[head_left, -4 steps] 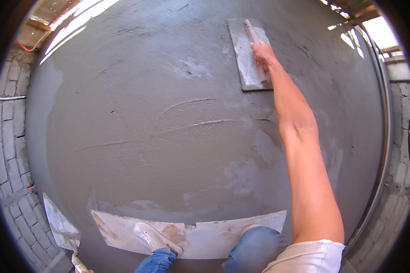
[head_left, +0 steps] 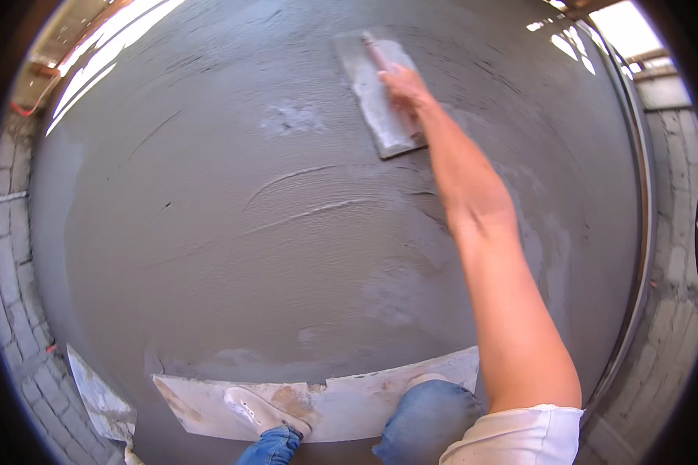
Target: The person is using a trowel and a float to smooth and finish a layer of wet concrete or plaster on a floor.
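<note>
A right hand (head_left: pixel 405 88) wraps the handle (head_left: pixel 374 53) of a float (head_left: pixel 367 97), upper center — a trowel (head_left: pixel 101 399) shows lower left — the left hand's grip cannot be told.

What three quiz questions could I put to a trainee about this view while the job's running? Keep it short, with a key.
1. Fill in the blank: the right grip is closed around the handle of a flat rectangular ____.
2. True or false: the pointed trowel is to the left of the board.
3. Which is under the left shoe?
A) the block wall
B) the board
C) a bucket

Key: 1. float; 2. true; 3. B.
</note>
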Tool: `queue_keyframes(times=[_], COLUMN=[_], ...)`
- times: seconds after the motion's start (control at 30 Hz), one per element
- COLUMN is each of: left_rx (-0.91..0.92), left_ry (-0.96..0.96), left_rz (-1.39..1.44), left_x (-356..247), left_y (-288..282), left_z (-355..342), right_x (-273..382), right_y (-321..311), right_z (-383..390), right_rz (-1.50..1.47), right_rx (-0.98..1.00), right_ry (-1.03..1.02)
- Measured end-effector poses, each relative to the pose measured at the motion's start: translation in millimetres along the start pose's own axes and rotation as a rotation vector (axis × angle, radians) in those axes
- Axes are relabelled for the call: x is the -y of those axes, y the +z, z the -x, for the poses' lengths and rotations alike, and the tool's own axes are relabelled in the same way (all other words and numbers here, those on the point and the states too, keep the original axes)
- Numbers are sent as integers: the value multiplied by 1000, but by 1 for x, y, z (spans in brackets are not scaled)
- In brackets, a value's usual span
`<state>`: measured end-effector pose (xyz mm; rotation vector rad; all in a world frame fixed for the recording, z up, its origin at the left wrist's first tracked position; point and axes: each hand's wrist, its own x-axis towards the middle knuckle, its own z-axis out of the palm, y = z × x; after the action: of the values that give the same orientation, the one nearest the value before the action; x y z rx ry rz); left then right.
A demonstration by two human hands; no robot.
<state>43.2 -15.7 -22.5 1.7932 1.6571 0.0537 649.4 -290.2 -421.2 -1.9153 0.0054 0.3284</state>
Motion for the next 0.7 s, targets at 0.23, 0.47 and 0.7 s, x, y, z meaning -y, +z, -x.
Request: queue_keyframes(times=[0.23, 0.47, 0.7], left_rx=[105, 91, 131], left_ry=[84, 74, 111], left_rz=[-12, -124, -126], left_x=[-5, -24, -9], left_y=[-5, 19, 5], left_z=[10, 19, 14], right_x=[20, 17, 20], right_y=[61, 66, 58], right_z=[94, 122, 124], right_rz=[209, 331, 399], right_rx=[307, 350, 229], right_ry=[-124, -225, -144])
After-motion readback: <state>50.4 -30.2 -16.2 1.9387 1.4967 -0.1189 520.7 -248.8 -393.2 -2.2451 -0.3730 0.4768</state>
